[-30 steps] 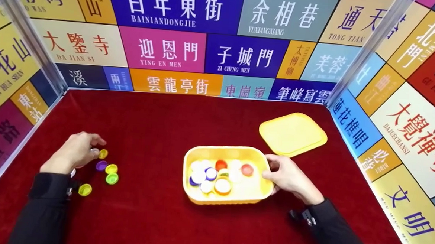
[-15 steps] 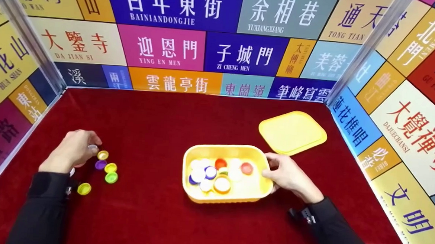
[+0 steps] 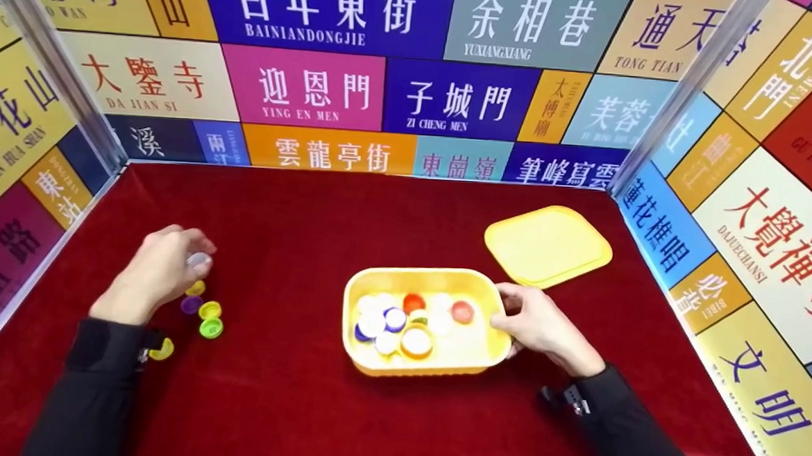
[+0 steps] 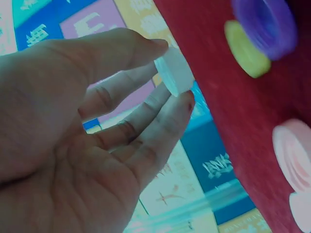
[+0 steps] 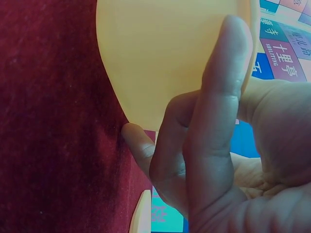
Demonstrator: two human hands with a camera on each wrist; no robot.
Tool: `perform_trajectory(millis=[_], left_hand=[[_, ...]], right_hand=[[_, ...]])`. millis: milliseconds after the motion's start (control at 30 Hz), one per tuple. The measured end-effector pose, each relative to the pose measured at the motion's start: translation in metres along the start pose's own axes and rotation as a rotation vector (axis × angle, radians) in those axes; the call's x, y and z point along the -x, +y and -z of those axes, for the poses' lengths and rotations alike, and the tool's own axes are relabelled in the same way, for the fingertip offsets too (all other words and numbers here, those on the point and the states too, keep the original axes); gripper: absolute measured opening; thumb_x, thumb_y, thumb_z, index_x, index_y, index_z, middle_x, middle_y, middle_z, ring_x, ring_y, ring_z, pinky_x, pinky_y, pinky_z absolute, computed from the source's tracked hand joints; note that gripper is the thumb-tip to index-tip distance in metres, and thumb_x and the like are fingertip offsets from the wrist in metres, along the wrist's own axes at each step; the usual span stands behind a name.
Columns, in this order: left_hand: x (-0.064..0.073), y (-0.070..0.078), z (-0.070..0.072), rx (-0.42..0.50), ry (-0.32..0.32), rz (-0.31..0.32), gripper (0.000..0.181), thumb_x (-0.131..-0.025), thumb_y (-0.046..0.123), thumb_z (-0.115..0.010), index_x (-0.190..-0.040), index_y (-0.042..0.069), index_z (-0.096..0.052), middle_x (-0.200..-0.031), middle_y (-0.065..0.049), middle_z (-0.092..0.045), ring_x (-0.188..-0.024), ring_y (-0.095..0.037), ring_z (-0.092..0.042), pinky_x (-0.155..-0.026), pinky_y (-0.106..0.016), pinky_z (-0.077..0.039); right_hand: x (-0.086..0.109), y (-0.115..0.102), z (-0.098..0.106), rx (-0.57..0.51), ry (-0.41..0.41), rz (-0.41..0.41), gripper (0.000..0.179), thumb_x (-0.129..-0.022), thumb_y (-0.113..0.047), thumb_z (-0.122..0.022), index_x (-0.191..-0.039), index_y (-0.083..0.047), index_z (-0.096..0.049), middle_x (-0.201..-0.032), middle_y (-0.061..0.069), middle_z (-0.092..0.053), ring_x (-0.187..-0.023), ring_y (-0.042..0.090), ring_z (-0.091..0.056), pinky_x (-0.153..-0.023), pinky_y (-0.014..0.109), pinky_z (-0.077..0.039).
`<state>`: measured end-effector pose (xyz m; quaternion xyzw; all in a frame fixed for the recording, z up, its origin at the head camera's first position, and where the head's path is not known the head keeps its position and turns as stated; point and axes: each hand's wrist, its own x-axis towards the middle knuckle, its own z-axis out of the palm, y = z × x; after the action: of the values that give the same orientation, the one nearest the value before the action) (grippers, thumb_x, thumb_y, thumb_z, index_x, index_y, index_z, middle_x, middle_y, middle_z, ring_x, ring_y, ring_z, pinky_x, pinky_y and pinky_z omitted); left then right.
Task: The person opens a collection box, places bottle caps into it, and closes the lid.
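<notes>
My left hand pinches a white bottle cap between thumb and fingertips, raised over the left side of the red cloth. Below and beside it lie a purple cap, yellow caps and a green cap. In the left wrist view a pale pink cap also shows on the cloth. My right hand grips the right end of a yellow plastic box, thumb at the rim and fingers along the outer wall. Inside the box are several white, blue, red and orange caps.
A yellow lid lies flat on the red cloth behind the box, to the right. Panels printed with Chinese characters wall in the table at the back and both sides.
My left hand has lifted the white cap off the cloth and moved slightly up and right. My right hand and the box stay in place.
</notes>
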<state>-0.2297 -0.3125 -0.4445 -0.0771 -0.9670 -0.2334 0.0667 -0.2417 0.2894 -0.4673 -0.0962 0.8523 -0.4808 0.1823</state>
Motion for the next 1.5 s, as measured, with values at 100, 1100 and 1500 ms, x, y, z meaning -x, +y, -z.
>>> perform_trajectory(millis=[100,1100,1500], left_hand=[[-0.001,0.019,-0.005,0.005,0.053,-0.064,0.018,-0.102,0.005,-0.078,-0.117,-0.003,-0.083,-0.11,-0.029,-0.075,-0.096,-0.043,-0.069,-0.092,-0.06,-0.06],[-0.005,0.239,-0.107,0.038,-0.174,-0.782,0.012,-0.103,0.008,-0.086,-0.114,0.007,-0.081,-0.108,-0.013,-0.074,-0.095,-0.026,-0.073,-0.084,-0.035,-0.066],[0.002,0.255,-0.129,-0.034,-0.137,-0.793,0.02,-0.107,0.022,-0.085,-0.125,0.013,-0.084,-0.116,-0.007,-0.079,-0.097,-0.021,-0.077,-0.081,-0.037,-0.066]], right_hand=[[0.0,0.001,0.001,-0.009,-0.001,0.006,0.056,-0.102,-0.002,-0.072,-0.157,-0.004,-0.068,-0.126,0.029,-0.077,-0.071,0.025,-0.081,-0.059,0.038,-0.07],[-0.002,0.001,-0.002,-0.006,-0.015,0.019,0.055,-0.102,-0.002,-0.072,-0.157,-0.004,-0.068,-0.122,0.029,-0.078,-0.071,0.026,-0.081,-0.059,0.037,-0.069],[-0.001,0.001,-0.002,0.017,-0.003,0.018,0.056,-0.102,-0.003,-0.072,-0.158,-0.005,-0.068,-0.124,0.029,-0.078,-0.068,0.025,-0.08,-0.059,0.038,-0.07]])
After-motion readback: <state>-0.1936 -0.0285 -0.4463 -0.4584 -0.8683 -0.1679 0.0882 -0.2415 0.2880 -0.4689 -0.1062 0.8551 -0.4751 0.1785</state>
